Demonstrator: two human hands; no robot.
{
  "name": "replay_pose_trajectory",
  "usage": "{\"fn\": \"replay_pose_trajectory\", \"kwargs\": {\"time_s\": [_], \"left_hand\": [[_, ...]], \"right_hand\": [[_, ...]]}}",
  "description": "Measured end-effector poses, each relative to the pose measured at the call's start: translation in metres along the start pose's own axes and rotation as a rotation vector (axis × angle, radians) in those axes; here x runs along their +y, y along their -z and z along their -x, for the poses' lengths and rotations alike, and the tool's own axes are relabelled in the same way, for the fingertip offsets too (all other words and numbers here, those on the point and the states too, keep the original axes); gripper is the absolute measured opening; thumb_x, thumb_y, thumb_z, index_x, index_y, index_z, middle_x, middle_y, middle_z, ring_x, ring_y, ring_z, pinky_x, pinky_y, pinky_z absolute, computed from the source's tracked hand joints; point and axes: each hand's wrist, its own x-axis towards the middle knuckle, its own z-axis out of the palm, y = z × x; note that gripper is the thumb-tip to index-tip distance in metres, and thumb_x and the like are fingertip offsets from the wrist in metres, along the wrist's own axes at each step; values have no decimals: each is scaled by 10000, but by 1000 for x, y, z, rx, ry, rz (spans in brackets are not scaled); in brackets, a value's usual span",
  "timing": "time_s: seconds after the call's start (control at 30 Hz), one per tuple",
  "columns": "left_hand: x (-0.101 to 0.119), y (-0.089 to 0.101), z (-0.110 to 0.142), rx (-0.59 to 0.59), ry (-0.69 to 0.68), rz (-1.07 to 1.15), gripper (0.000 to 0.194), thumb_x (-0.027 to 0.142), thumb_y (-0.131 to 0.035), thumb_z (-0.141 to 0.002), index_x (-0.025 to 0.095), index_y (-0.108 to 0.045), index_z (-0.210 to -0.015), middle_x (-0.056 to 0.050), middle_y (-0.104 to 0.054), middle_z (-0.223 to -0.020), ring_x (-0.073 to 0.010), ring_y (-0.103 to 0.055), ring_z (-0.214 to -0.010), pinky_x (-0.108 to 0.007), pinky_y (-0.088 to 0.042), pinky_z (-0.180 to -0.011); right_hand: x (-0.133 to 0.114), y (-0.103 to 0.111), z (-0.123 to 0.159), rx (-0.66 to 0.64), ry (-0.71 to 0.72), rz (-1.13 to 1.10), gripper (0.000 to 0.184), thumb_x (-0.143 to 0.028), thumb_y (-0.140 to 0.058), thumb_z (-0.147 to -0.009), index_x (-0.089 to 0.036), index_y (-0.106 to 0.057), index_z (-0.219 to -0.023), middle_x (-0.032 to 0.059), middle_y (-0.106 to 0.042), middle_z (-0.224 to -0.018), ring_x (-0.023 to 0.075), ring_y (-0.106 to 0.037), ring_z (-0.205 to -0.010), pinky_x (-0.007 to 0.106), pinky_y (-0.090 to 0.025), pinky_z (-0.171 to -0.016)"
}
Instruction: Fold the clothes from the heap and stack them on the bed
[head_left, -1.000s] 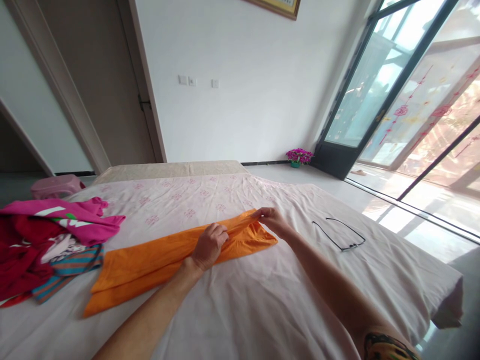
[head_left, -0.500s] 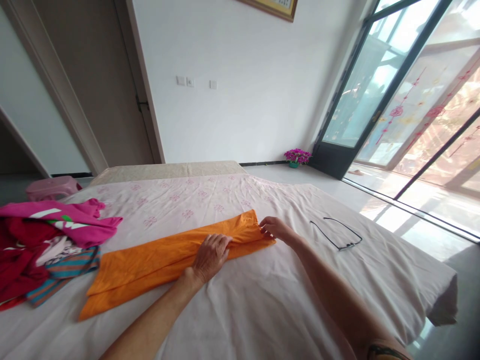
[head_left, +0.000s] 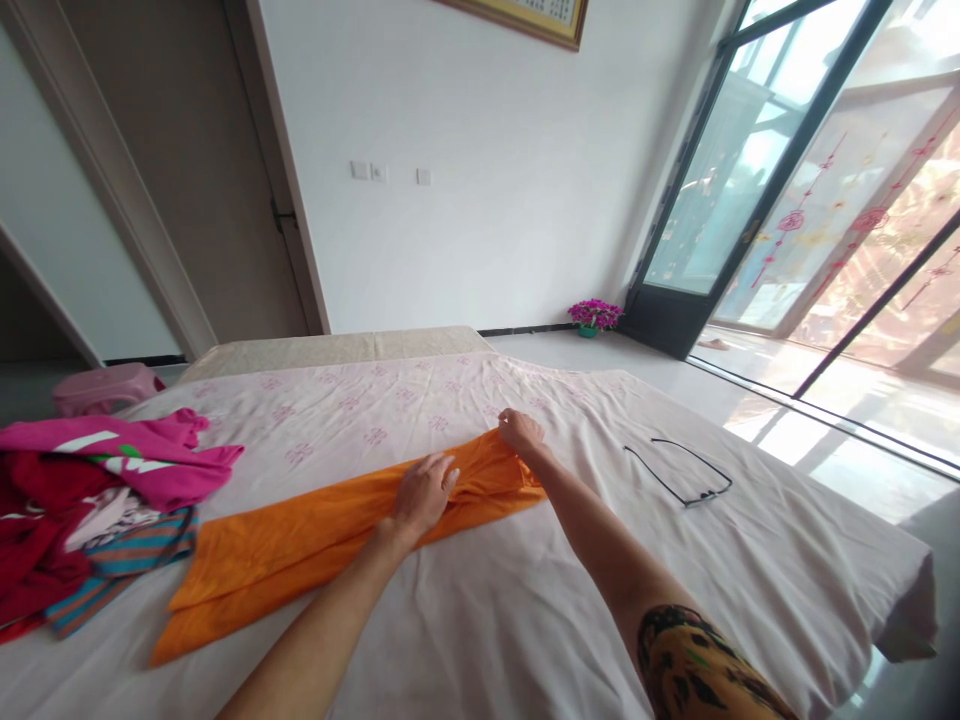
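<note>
Beyond orange cloth (head_left: pixel 300 540), pot (head_left: pixel 588 331) holds flowers (head_left: pixel 595 313).

Bare right hand (head_left: pixel 523 432) moved along long, folded orange cloth (head_left: pixel 300 525).
Half a second back: fingers at end edge. Now: up toward 11 o'clock, at the cloth's 2 o'clock corner. More multicoloured forearm tattoo (head_left: pixel 697 660) in frame, 4–5 o'clock.

Matt orange cloth garment (head_left: pixel 292 540), creased cloth sheet (head_left: pixel 510 610), smooth plastic stool (head_left: pixel 109 386)
</note>
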Motion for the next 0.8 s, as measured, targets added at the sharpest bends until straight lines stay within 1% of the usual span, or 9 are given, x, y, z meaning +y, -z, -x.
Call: {"fn": "replay_pose_trajectory", "kwargs": {"time_s": [0.1, 0.2, 0.33, 0.43, 0.5, 0.57, 0.63, 0.7, 0.8], "left_hand": [[-2, -11, 7, -102, 42, -138, 507, 448, -397, -944, 188, -507, -1365, -152, -476, -1454, -293, -403, -1361, -529, -279, -1112], [-1, -18, 14, -160, 68, -222, 587, 521, -347, -938, 229, -410, -1444, -148, -363, -1531, -335, -291, -1420, -626, -185, -1107], [0, -18, 17, -177, 64, -239, 636, 585, -287, -931, 247, -383, -1461, -149, -335, -1545, -358, -248, -1432, -663, -163, -1084], [0, -17, 19, -147, 45, -250, 625, 570, -271, -942, 242, -385, -1461, -155, -349, -1537, -360, -263, -1425, -661, -162, -1083], [-1, -17, 20, -127, 37, -253, 609, 554, -253, -953, 244, -387, -1460, -153, -364, -1530, -349, -278, -1420, -647, -169, -1087], [-1, -17, 20, -121, 40, -247, 611, 555, -235, -957, 243, -385, -1460, -153, -375, -1523, -340, -285, -1419, -638, -178, -1090], [-1, -17, 21, -124, 50, -234, 626, 565, -221, -956, 231, -383, -1461, -160, -382, -1518, -335, -286, -1419, -637, -184, -1090], [-1, -16, 21, -122, 56, -219, 643, 579, -217, -951, 225, -377, -1463, -167, -383, -1515, -334, -292, -1417, -638, -184, -1092], [1, -13, 24, -107, 37, -203, 647, 591, -241, -943, 244, -340, -1481, -166, -352, -1532, -339, -280, -1423, -651, -186, -1088]], "right_hand": [[6, -9, -2, 63, -31, -11, 374, -305, -425, -928, -274, -594, -1260, 103, -642, -1227, 253, -600, -1101, 345, -430, -860], [13, -16, -1, 80, -40, -20, 380, -274, -410, -930, -268, -599, -1259, 87, -656, -1206, 237, -601, -1098, 320, -433, -852], [19, -17, 5, 87, -46, -18, 378, -275, -422, -918, -226, -608, -1244, 108, -659, -1172, 241, -614, -1052, 316, -436, -818], [19, -6, 16, 136, -36, -5, 404, -287, -424, -919, -215, -566, -1290, 120, -608, -1233, 229, -603, -1034, 305, -422, -804], [17, 6, 29, 178, 45, -16, 382, -251, -438, -899, -227, -590, -1249, 99, -606, -1209, 207, -594, -1001, 287, -410, -789], [17, 17, 48, 176, 215, -54, 366, -171, -473, -831, -230, -633, -1154, 67, -632, -1111, 185, -583, -950, 267, -400, -769], [19, 25, 68, 114, 407, -82, 392, -110, -505, -734, -224, -652, -1079, 46, -643, -1032, 180, -565, -920, 261, -396, -767], [22, 29, 87, 40, 547, -65, 439, -94, -542, -663, -230, -653, -1066, 39, -642, -1032, 191, -544, -936, 272, -391, -798], [29, 27, 105, -20, 660, 5, 373, -80, -554, -657, -234, -677, -974, 36, -653, -983, 193, -531, -924, 291, -375, -837]]}}
